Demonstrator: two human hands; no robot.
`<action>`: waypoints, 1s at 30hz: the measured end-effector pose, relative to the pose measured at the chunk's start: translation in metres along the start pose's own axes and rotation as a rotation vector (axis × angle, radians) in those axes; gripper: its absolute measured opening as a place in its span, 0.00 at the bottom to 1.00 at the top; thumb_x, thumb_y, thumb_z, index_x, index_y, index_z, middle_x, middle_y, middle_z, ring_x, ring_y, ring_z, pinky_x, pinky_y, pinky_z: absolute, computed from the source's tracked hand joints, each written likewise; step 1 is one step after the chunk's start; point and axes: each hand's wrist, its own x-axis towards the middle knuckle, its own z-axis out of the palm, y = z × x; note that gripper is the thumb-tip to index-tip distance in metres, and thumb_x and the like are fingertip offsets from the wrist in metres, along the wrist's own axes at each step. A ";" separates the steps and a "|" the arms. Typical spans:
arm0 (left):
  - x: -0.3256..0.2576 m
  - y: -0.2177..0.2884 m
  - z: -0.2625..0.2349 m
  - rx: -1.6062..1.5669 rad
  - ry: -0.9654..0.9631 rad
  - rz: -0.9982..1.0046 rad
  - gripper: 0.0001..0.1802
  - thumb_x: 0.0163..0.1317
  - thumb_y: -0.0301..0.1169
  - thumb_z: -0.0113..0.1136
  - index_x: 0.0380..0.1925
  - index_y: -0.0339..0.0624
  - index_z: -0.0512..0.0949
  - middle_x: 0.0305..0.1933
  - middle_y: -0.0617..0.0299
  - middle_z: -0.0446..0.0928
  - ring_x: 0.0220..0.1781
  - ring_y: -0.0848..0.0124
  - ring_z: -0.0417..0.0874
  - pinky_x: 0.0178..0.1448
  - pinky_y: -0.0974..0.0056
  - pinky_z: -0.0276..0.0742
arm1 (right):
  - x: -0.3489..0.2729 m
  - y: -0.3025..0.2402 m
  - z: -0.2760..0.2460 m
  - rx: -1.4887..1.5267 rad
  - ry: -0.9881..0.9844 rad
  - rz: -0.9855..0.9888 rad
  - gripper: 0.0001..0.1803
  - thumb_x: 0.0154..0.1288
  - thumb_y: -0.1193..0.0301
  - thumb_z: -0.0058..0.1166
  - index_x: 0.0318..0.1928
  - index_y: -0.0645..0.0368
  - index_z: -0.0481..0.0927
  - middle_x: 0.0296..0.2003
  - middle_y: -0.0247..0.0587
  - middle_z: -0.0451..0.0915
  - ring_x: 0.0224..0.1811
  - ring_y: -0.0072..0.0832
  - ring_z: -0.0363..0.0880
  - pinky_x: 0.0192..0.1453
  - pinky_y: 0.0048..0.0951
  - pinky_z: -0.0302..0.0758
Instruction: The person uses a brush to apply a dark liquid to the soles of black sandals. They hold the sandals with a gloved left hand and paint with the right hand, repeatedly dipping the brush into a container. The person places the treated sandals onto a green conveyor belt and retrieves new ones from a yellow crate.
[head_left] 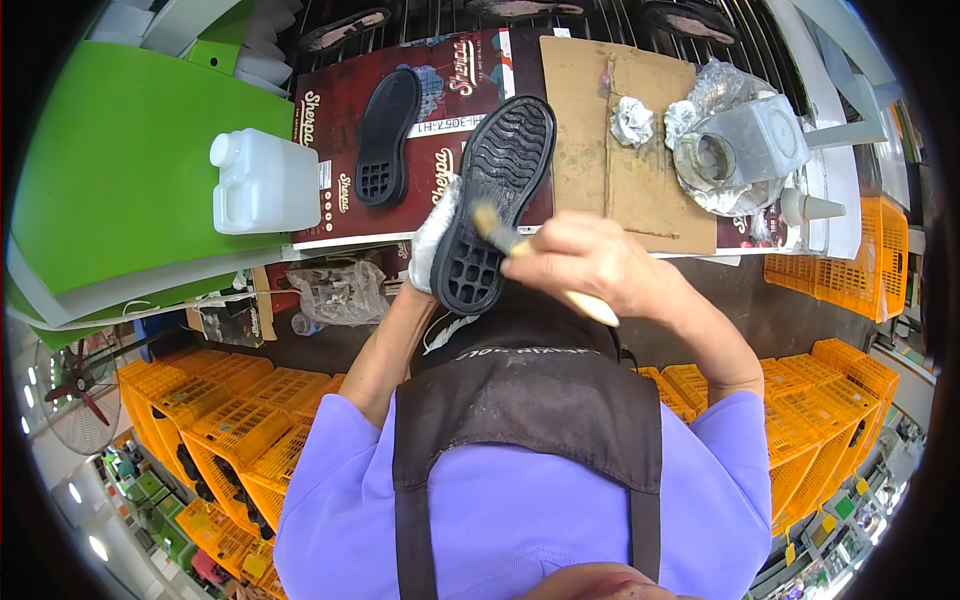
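Observation:
A black shoe sole (pixel 510 150) is held up in front of me, its inner side with the waves and square heel grid facing up. My left hand (pixel 432 240), in a white glove, is closed on its left edge; most of its fingers are hidden beneath the sole. In my bare right hand (pixel 590 262) is a brush (pixel 597 308) with a pale wooden handle. Its bristles, slightly blurred, are at the sole's middle, just above the grid. A second black sole (pixel 388 135) lies to the left on a dark red printed cardboard sheet (pixel 335 90).
On the left stands a white plastic jug (pixel 265 190) beside a green panel (pixel 150 150). Brown cardboard (pixel 580 150) bears a crumpled white wad (pixel 631 121). Farther right are a clear container (pixel 760 138) and squeeze bottle (pixel 810 207). Rollers carry shoe parts (pixel 690 20). Orange crates (pixel 240 400) stand on both sides.

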 end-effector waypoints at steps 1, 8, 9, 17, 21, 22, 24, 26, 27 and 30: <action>0.001 0.001 0.001 -0.061 -0.155 -0.012 0.27 0.71 0.46 0.30 0.59 0.37 0.65 0.55 0.48 0.72 0.54 0.57 0.76 0.58 0.53 0.73 | 0.001 -0.001 -0.001 0.105 -0.022 -0.009 0.14 0.51 0.74 0.56 0.41 0.56 0.79 0.28 0.36 0.71 0.32 0.32 0.73 0.35 0.31 0.72; -0.006 0.002 0.005 -0.010 0.049 -0.106 0.25 0.71 0.44 0.35 0.55 0.37 0.68 0.46 0.45 0.77 0.39 0.58 0.82 0.35 0.53 0.83 | 0.002 0.038 -0.027 -0.038 0.112 0.057 0.13 0.52 0.76 0.58 0.41 0.54 0.81 0.30 0.35 0.75 0.36 0.32 0.74 0.39 0.31 0.73; -0.007 0.002 0.008 -0.020 0.058 -0.128 0.24 0.71 0.44 0.36 0.55 0.38 0.68 0.47 0.46 0.77 0.39 0.59 0.82 0.36 0.53 0.83 | 0.001 0.042 -0.030 -0.076 0.146 0.103 0.13 0.52 0.76 0.59 0.41 0.54 0.81 0.29 0.36 0.75 0.35 0.32 0.74 0.38 0.31 0.73; -0.004 -0.006 0.001 0.188 -0.019 -0.138 0.25 0.70 0.48 0.38 0.57 0.41 0.67 0.48 0.54 0.76 0.41 0.64 0.81 0.46 0.60 0.80 | -0.003 0.037 -0.009 0.018 0.436 0.446 0.07 0.58 0.74 0.58 0.38 0.62 0.81 0.26 0.40 0.79 0.26 0.29 0.77 0.32 0.28 0.74; 0.002 0.000 -0.009 0.184 -0.056 -0.166 0.27 0.70 0.51 0.36 0.56 0.43 0.68 0.45 0.56 0.77 0.39 0.66 0.80 0.45 0.61 0.80 | 0.001 0.014 -0.018 0.568 0.331 0.776 0.10 0.61 0.68 0.56 0.38 0.61 0.83 0.30 0.37 0.82 0.26 0.18 0.76 0.32 0.21 0.75; 0.001 0.002 -0.006 0.139 -0.052 -0.184 0.28 0.69 0.52 0.35 0.56 0.43 0.68 0.45 0.56 0.77 0.39 0.66 0.81 0.44 0.62 0.81 | -0.002 0.013 -0.018 0.676 0.300 0.819 0.10 0.61 0.67 0.56 0.38 0.60 0.83 0.30 0.36 0.82 0.27 0.18 0.76 0.32 0.21 0.75; 0.002 -0.002 0.004 0.087 0.031 -0.171 0.28 0.69 0.52 0.34 0.56 0.45 0.68 0.45 0.56 0.77 0.39 0.66 0.81 0.43 0.60 0.81 | 0.002 0.022 -0.023 0.461 0.463 0.728 0.09 0.61 0.69 0.55 0.37 0.61 0.83 0.31 0.35 0.82 0.28 0.17 0.76 0.32 0.20 0.74; 0.002 -0.004 0.006 0.074 -0.032 -0.141 0.28 0.70 0.53 0.34 0.56 0.45 0.68 0.46 0.57 0.77 0.39 0.66 0.81 0.44 0.59 0.81 | 0.000 0.034 -0.010 0.089 0.522 0.503 0.07 0.59 0.73 0.57 0.37 0.60 0.82 0.30 0.39 0.82 0.28 0.23 0.78 0.33 0.24 0.75; 0.005 -0.004 0.002 0.064 -0.072 -0.131 0.28 0.70 0.52 0.32 0.58 0.45 0.67 0.47 0.57 0.77 0.41 0.66 0.81 0.45 0.60 0.80 | 0.001 0.030 -0.003 0.039 0.432 0.381 0.07 0.56 0.76 0.57 0.38 0.60 0.81 0.28 0.40 0.80 0.28 0.28 0.77 0.33 0.26 0.74; 0.007 -0.004 0.012 0.112 -0.045 0.041 0.27 0.71 0.50 0.31 0.59 0.45 0.65 0.49 0.57 0.76 0.43 0.66 0.80 0.46 0.61 0.80 | 0.004 -0.007 0.012 -0.081 0.169 0.129 0.14 0.50 0.80 0.59 0.39 0.61 0.78 0.24 0.41 0.73 0.26 0.36 0.72 0.30 0.34 0.70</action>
